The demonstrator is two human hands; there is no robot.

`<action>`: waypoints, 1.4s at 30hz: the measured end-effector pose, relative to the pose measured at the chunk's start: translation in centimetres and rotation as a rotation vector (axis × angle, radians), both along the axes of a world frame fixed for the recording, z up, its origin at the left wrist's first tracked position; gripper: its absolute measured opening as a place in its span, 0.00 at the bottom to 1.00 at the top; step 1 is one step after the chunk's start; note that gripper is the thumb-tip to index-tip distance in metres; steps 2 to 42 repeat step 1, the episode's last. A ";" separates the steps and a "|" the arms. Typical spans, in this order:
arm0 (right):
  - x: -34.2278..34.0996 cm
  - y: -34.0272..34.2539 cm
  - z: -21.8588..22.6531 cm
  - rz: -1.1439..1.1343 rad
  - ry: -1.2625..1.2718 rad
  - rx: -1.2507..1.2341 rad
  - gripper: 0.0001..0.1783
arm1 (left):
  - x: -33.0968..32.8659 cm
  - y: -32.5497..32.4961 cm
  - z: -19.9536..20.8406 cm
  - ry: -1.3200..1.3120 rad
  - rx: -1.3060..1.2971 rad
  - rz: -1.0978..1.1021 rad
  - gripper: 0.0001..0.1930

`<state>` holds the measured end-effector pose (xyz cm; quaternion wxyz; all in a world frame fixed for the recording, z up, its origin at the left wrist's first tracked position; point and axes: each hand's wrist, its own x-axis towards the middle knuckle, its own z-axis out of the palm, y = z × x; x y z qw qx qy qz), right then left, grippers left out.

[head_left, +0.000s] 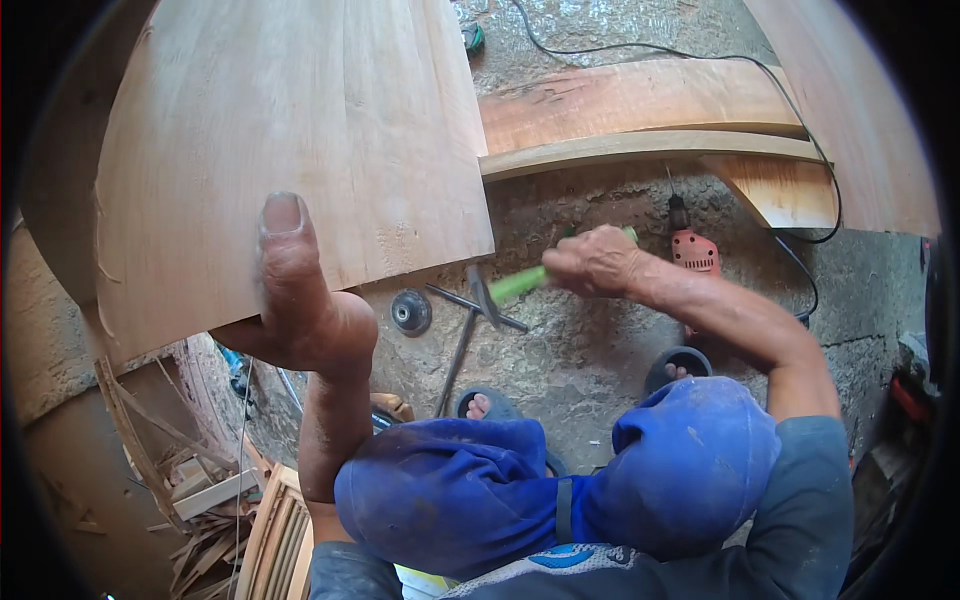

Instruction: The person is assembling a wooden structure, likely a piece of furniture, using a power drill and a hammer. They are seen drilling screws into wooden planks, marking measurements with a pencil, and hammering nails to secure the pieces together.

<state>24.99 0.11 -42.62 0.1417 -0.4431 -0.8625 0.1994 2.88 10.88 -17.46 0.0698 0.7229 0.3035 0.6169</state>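
A wide pale wooden board (330, 120) spans the upper left. At its near edge my left hand (318, 315) grips it, thumb flat on top and the other fingers hidden underneath. My right hand (595, 262) is closed round the green handle of a hammer (518, 284). The hammer's dark head points left, close to the board's near right corner; motion blurs it slightly, and I cannot tell whether it touches the wood.
On the rough floor lie a red power drill (695, 252), a round black disc (410, 312) and a T-shaped metal bar (458, 365). Planks (640, 95) and a black cord (640, 46) are beyond. Wood scraps (205, 490) pile up at lower left; another large board (850, 110) stands at right.
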 end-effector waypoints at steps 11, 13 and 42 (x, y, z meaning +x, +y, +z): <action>0.1 -0.1 -0.1 -0.005 -0.004 -0.001 0.20 | 0.0 0.1 -0.2 -0.004 -0.001 -0.005 0.18; 0.1 -0.1 -0.1 -0.005 -0.004 -0.001 0.20 | 0.0 0.1 -0.2 -0.004 -0.001 -0.005 0.18; 0.1 -0.1 -0.1 -0.005 -0.004 -0.001 0.20 | 0.0 0.1 -0.2 -0.004 -0.001 -0.005 0.18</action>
